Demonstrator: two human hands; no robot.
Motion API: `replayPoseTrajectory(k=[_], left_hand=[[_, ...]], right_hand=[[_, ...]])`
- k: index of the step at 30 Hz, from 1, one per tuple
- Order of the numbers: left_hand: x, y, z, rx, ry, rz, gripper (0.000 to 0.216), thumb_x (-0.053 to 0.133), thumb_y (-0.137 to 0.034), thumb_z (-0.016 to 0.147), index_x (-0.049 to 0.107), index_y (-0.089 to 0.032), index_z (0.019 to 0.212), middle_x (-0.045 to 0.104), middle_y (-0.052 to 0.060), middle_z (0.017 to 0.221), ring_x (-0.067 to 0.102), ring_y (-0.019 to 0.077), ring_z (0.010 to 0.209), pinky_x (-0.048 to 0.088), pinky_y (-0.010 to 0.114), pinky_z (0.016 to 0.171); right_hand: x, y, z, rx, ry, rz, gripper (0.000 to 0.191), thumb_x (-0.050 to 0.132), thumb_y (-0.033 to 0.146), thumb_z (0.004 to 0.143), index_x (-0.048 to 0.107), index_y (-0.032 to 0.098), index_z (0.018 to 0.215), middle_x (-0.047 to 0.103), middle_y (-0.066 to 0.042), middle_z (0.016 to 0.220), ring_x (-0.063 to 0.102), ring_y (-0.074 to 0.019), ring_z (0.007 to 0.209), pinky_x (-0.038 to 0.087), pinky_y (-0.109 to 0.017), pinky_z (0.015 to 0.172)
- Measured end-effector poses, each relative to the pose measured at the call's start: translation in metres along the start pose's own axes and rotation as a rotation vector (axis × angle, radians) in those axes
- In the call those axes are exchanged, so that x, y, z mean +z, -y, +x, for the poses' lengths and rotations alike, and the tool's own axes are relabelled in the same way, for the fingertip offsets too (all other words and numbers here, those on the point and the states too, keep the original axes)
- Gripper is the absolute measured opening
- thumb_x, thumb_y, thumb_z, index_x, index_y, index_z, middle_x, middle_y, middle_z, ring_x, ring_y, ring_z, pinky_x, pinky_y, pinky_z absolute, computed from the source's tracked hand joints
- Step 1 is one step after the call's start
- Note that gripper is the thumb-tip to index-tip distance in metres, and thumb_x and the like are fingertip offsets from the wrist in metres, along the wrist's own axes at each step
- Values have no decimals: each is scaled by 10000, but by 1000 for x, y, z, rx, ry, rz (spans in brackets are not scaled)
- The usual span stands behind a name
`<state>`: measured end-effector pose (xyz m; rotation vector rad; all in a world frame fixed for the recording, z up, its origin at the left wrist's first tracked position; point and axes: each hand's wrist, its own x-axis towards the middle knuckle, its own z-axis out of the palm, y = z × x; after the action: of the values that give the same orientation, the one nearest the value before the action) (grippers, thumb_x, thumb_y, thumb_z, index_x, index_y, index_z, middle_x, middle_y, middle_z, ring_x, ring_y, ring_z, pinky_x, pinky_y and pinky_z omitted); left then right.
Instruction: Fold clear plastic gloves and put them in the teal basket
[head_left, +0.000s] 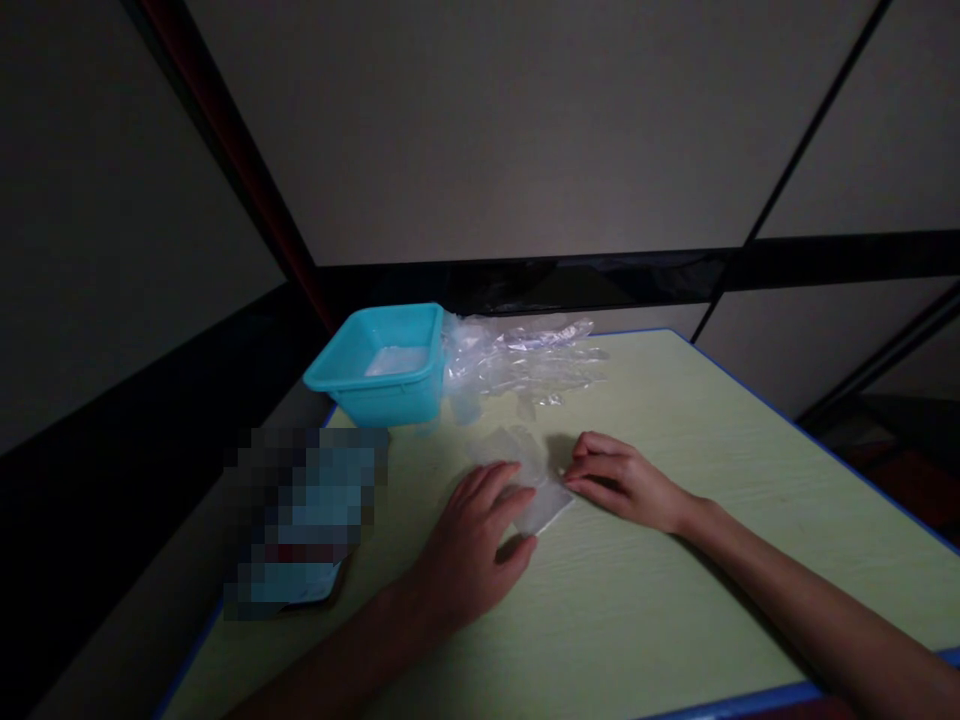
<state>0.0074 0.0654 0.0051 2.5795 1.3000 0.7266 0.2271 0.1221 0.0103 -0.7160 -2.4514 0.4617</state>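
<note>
A small, flat, see-through plastic bag (541, 505) with a whitish look lies on the table in front of me. My left hand (476, 540) rests over its left side, fingers spread and fingertips on the plastic; part of the bag is hidden beneath them. At the bag's right edge, my right hand (619, 480) has thumb and fingers drawn together in a pinch. The fingertips meet the edge there, though the exact grip is too dim to make out.
A turquoise plastic basket (375, 400) with something white inside stands at the back left. Beside it lies a heap of crumpled clear plastic bags (517, 360). A blurred-out phone-like device (322, 510) is at the left edge. The pale green table (712, 420) has blue edging, with cabinet panels behind.
</note>
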Motion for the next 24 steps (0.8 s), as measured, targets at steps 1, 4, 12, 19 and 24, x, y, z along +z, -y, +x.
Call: replayPoseTrajectory(k=[1, 4, 12, 19, 24], left_hand=[[-1, 0, 0, 22, 22, -7, 331, 544, -164, 727, 578, -169, 1057, 502, 104, 1189, 430, 249, 1115, 348, 426, 962], [-6, 1, 0, 98, 104, -11, 318, 503, -153, 766, 580, -196, 1071, 514, 89, 1188, 434, 237, 1122, 343, 422, 967], [-19, 18, 2, 277, 244, -1, 383, 396, -84, 809, 534, -195, 1148, 445, 74, 1313, 310, 203, 1262, 211, 420, 1057], [-24, 3, 6, 365, 490, -27, 600, 462, -254, 817, 242, -119, 1358, 215, 97, 1433, 169, 188, 1320, 167, 375, 1080], [-24, 3, 7, 381, 522, -68, 661, 502, -343, 805, 223, -128, 1365, 199, 101, 1433, 171, 203, 1318, 162, 381, 1080]], right_hand=[[-1, -1, -2, -1, 3, 2, 205, 447, 266, 879, 616, 157, 840, 504, -57, 786, 489, -152, 762, 404, -270, 670], [-4, -2, -4, 16, -6, -3, 202, 451, 258, 877, 620, 152, 848, 504, -59, 797, 496, -146, 758, 412, -261, 662], [-6, -5, -1, -14, 51, -105, 235, 411, 239, 888, 621, 150, 832, 515, -63, 756, 496, -160, 735, 412, -277, 654], [-7, -2, 0, -25, 90, -157, 253, 387, 244, 896, 620, 144, 889, 532, -76, 795, 499, -165, 757, 413, -294, 687], [-8, -1, 0, -1, 120, -260, 300, 402, 281, 887, 560, 155, 1109, 544, -109, 970, 489, -209, 903, 401, -368, 782]])
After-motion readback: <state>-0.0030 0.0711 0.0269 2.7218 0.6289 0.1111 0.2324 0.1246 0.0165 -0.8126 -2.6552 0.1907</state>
